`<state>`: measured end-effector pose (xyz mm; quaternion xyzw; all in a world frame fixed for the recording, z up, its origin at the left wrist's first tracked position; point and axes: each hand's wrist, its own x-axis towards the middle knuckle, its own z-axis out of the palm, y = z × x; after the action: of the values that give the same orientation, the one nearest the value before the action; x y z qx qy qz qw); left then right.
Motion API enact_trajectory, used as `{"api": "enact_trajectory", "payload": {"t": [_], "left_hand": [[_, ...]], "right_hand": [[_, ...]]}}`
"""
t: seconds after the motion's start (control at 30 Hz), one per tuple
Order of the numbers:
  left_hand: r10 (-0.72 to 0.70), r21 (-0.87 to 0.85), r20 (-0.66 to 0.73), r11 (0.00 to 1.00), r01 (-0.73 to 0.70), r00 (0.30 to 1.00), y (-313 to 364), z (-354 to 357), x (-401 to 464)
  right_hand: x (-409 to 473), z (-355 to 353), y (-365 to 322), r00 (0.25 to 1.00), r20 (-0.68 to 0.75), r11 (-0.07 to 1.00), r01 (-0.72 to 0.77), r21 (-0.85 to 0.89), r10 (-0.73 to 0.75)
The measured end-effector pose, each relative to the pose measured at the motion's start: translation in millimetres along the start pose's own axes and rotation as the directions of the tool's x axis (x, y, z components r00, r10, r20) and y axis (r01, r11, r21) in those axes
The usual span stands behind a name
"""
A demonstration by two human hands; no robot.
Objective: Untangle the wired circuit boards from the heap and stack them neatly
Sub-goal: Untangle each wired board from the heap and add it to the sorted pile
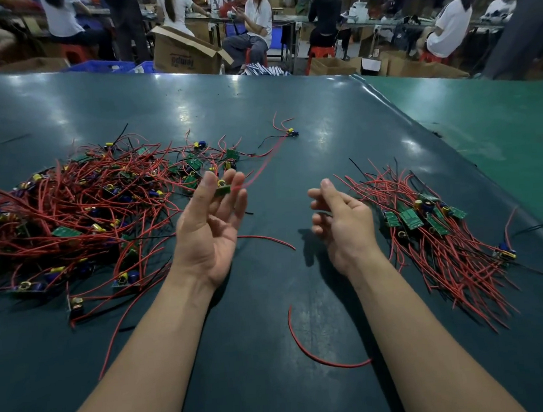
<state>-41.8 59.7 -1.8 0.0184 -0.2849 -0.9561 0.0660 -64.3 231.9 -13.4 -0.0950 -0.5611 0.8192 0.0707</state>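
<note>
board in left hand, cardboard box open

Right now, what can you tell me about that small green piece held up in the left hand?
It is a small green circuit board, flat and rectangular, pinched at the fingertips of the raised left hand. A yellow ringed part sits at its top edge. A red wire, blurred as if moving, runs from it up and to the right. The board is tilted and lifted off the dark green table, beside the big tangled heap.
</note>
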Motion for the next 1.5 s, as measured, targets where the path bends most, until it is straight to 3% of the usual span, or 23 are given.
{"api": "enact_trajectory", "payload": {"t": [0.07, 0.13, 0.3, 0.53, 0.63, 0.93, 1.13, 1.23, 1.33, 1.4, 1.5], "left_hand": [[-0.058, 0.031, 0.040, 0.998, 0.057, 0.998, 0, 2, -3], [-0.093, 0.190, 0.049, 0.978, 0.082, 0.994, -3, 4, -6], [-0.094, 0.573, 0.104, 0.820, 0.018, 0.990, -21, 4, -13], [-0.046, 0.718, 0.129, 0.693, -0.061, 0.991, -31, -1, -15], [-0.084, 0.720, 0.161, 0.691, -0.058, 0.983, -31, -4, -13], [-0.204, 0.697, 0.230, 0.717, -0.015, 0.951, -28, -2, -16], [-0.273, 0.735, 0.286, 0.677, -0.027, 0.918, -23, -1, -21], [-0.219, 0.698, 0.257, 0.715, -0.024, 0.941, -25, 0, -25], [-0.091, 0.610, 0.183, 0.791, -0.040, 0.979, -28, 4, -20], [-0.037, 0.604, 0.146, 0.795, -0.059, 0.989, -28, 5, -16], [-0.025, 0.667, 0.168, 0.739, -0.095, 0.985, -30, 2, -16]], "right_hand": [[-5, 2, 1, 0.994, 0.099, 0.998, -0.049, -0.041, 0.053], [-10, 4, 1, 0.973, 0.211, 0.994, -0.074, -0.083, 0.090], [-21, 9, 0, 0.879, 0.440, 0.980, -0.130, -0.153, 0.185], [-16, 6, 2, 0.922, 0.350, 0.981, -0.118, -0.154, 0.166], [-15, 5, 3, 0.911, 0.380, 0.982, -0.105, -0.156, 0.158], [4, -5, -7, 0.996, 0.089, 0.999, -0.010, 0.044, 0.006], [18, -17, -12, 0.983, -0.183, 0.984, 0.053, 0.168, -0.021], [21, -22, -15, 0.960, -0.270, 0.978, 0.121, 0.172, -0.071], [7, -8, -7, 0.984, -0.108, 0.989, 0.144, -0.010, -0.145], [-4, 0, -2, 0.995, 0.077, 0.989, 0.067, -0.130, -0.057], [-15, 5, 0, 0.937, 0.324, 0.976, -0.060, -0.209, 0.127]]}}
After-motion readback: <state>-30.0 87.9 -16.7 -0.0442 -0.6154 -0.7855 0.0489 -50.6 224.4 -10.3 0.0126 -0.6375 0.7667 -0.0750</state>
